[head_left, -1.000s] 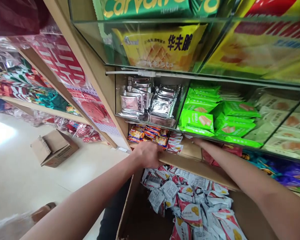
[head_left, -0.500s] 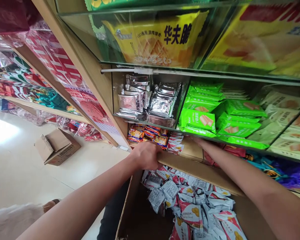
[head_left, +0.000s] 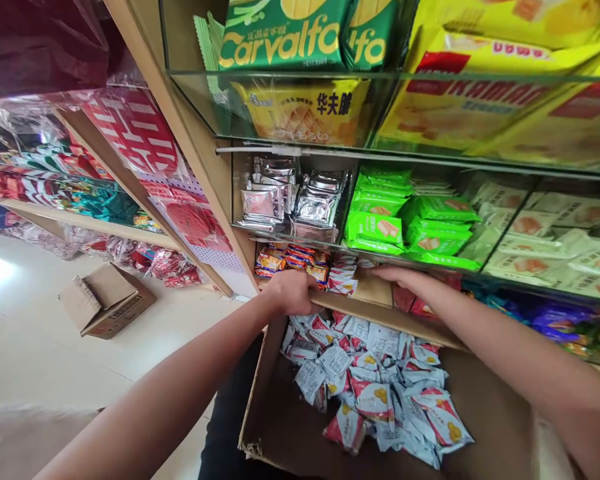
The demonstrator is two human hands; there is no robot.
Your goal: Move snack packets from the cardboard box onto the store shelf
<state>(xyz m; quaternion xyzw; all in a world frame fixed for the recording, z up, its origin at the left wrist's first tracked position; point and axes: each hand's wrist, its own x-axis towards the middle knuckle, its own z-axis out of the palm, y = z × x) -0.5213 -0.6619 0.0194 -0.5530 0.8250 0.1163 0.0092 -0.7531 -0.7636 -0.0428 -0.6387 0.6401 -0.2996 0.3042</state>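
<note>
A shop aisle of wooden shelves [head_left: 200, 167], with silver pouches [head_left: 320, 203] and green packs [head_left: 380, 227] behind a glass front. Against the shelf edge below them I hold a cardboard box [head_left: 290, 427], its red-and-white packets [head_left: 375, 393] heaped toward its far side. My left hand [head_left: 293, 293] curls tightly over the box's far left corner; my right hand [head_left: 395, 275] lies flat, fingers straight, on the far flap.

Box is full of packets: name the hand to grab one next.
Probably right: the right hand lies open just beyond the packets, while the left hand grips the cardboard box rim.
</note>
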